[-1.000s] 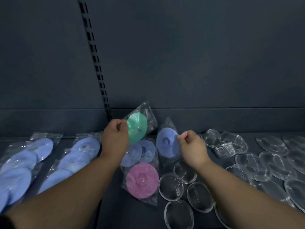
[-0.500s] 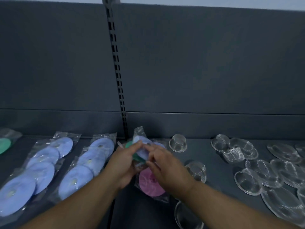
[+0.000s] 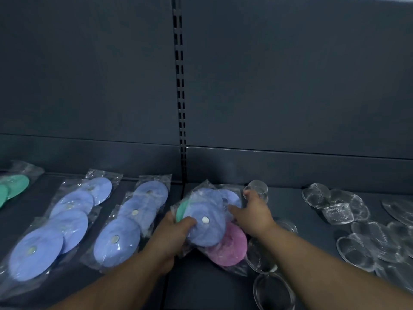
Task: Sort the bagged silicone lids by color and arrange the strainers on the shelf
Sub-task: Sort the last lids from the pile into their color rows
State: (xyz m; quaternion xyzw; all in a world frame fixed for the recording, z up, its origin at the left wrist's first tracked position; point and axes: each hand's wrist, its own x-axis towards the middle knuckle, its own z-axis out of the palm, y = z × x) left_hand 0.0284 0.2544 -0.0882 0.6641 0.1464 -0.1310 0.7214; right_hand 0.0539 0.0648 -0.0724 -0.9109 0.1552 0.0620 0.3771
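My left hand (image 3: 172,236) grips a bagged blue lid (image 3: 206,222), thumb on top of the bag, just right of the shelf's seam. A green lid (image 3: 181,209) peeks out behind it and a bagged pink lid (image 3: 231,248) lies under it. My right hand (image 3: 253,214) sits right of that pile with thumb and fingers spread, touching a second blue bagged lid (image 3: 231,198). Its fingertips reach the small clear strainer cup (image 3: 257,189) by the back wall.
Two overlapping rows of bagged blue lids (image 3: 71,222) (image 3: 134,220) lie on the left shelf, with green lids (image 3: 13,189) at the far left. Clear mesh strainers (image 3: 335,202) (image 3: 366,249) crowd the right side, and more (image 3: 272,291) lie beneath my right forearm. A slotted upright (image 3: 181,108) splits the back wall.
My hands brought the green and blue bags together, and my left hand now holds the stack. My right hand has come off it and moved right toward the strainer cup.
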